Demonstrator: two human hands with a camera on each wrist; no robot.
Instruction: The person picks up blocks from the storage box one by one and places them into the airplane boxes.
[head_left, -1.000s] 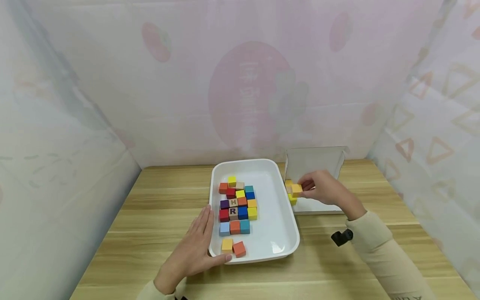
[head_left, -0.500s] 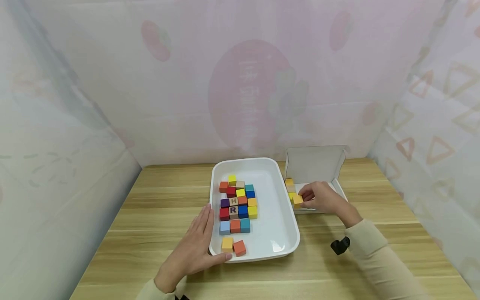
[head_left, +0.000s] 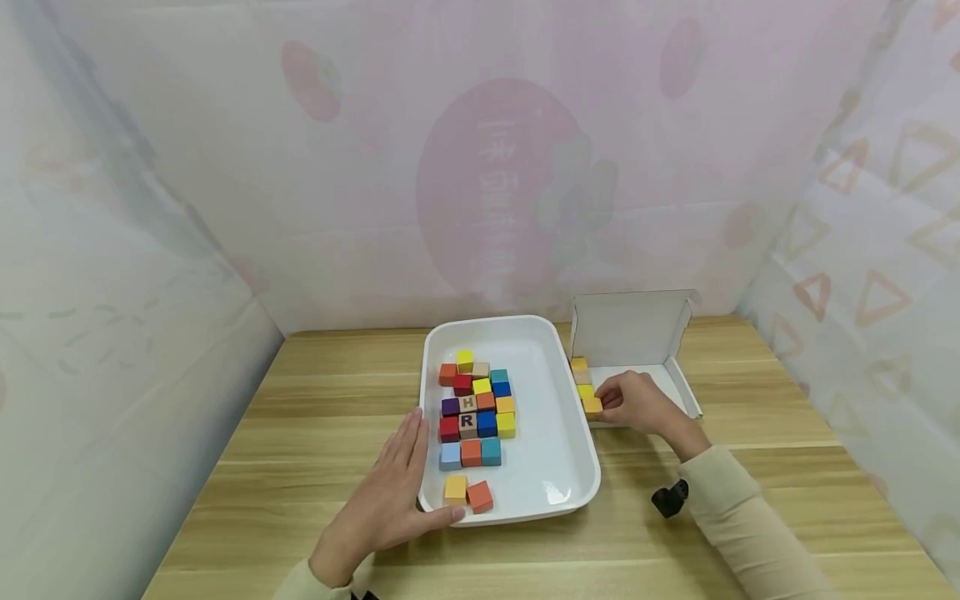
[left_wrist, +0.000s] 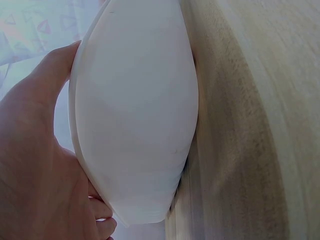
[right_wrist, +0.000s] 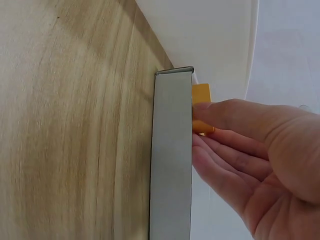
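From the head view I see my right hand [head_left: 637, 402] has come down from above the white box [head_left: 675, 385] and now pinches the orange block [head_left: 592, 407] at the near end of the row along the box's left wall. My left hand [head_left: 390, 498], fingers spread flat, still steadies the white tray [head_left: 558, 467] on the worktop [head_left: 315, 417]. The left wrist view shows that palm [left_wrist: 35, 165] against the tray's wall [left_wrist: 135, 125]; the right wrist view shows the fingertips [right_wrist: 220, 112] on the block [right_wrist: 201, 95] just inside the box wall [right_wrist: 172, 150], so it looks all but placed.

Tray [head_left: 577, 467] glossy white plastic; box [head_left: 633, 329] matt cardboard; table [head_left: 322, 408] smooth wood grain; blocks [head_left: 476, 408] matt painted wood.
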